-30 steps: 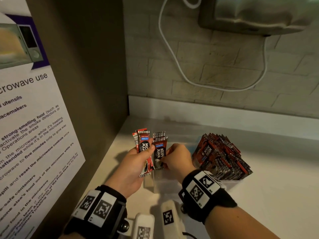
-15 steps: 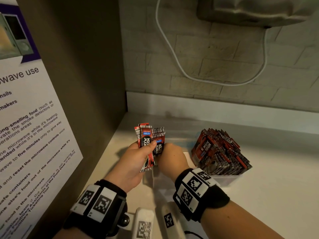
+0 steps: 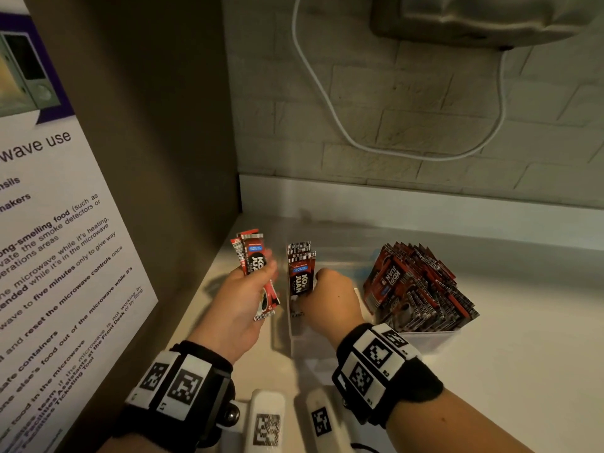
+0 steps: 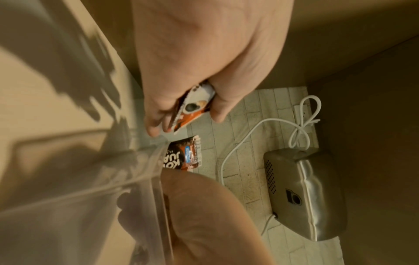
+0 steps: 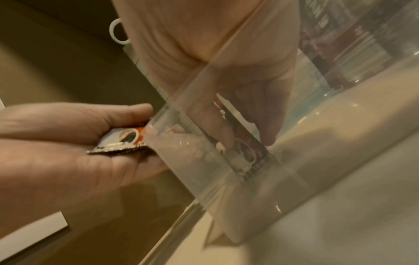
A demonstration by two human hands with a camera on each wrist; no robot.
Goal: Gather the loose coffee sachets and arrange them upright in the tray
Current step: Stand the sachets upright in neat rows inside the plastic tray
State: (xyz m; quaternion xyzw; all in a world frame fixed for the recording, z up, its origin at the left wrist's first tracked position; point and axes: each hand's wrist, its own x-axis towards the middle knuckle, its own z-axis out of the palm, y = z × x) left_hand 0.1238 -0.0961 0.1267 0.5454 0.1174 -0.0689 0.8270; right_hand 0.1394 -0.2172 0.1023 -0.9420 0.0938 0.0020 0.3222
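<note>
The hands have parted since the earlier frame: the left hand [image 3: 242, 299] grips spare sachets [image 3: 256, 273] while the right hand [image 3: 330, 297] pinches one sachet [image 3: 300, 276], best seated upright against the tray [image 3: 431, 338] wall.

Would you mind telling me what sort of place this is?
Probably a shared office pantry: a microwave-use notice on the side panel, a clear tray of Kopi Juan coffee sachets on the white counter.

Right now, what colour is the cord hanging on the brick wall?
White. The cord loops down the pale brick wall, clearest in the head view.
</note>
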